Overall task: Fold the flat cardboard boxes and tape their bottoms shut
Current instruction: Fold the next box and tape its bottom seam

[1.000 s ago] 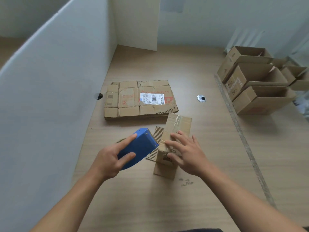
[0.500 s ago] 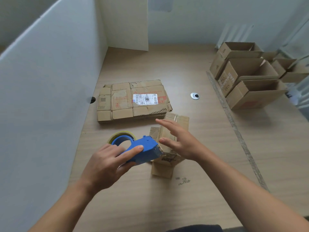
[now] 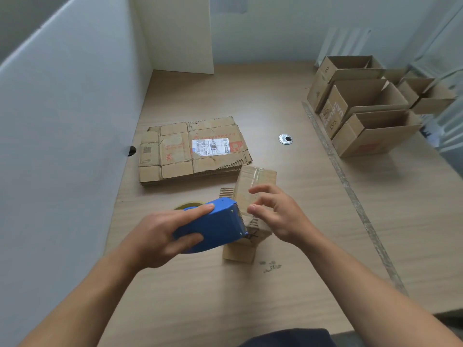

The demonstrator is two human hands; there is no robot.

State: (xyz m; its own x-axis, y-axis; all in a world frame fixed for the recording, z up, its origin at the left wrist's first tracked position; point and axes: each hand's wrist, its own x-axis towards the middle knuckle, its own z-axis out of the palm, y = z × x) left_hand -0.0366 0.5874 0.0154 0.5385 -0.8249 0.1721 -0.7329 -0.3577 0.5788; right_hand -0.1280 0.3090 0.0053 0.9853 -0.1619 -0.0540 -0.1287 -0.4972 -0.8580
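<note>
A small folded cardboard box [image 3: 255, 181] stands upside down on the wooden table [image 3: 250, 296], with a strip of clear tape along its top seam. My left hand [image 3: 160, 236] grips a blue tape dispenser [image 3: 215, 225], whose toothed blade sits against the box's near side. My right hand [image 3: 278, 214] hovers over the box with its fingers loosely spread, and whether it touches the box or the tape I cannot tell. A stack of flat cardboard boxes [image 3: 193, 149] lies behind on the table.
Several folded open boxes [image 3: 363, 106] stand at the far right. A white partition [image 3: 62, 121] walls off the left side. A round metal cable grommet [image 3: 285, 139] sits mid-table. A worn seam strip [image 3: 350, 196] runs along the table's right part.
My right hand has lifted off the box top and opened. My left hand has swung the dispenser so its blade meets the box's near side.
</note>
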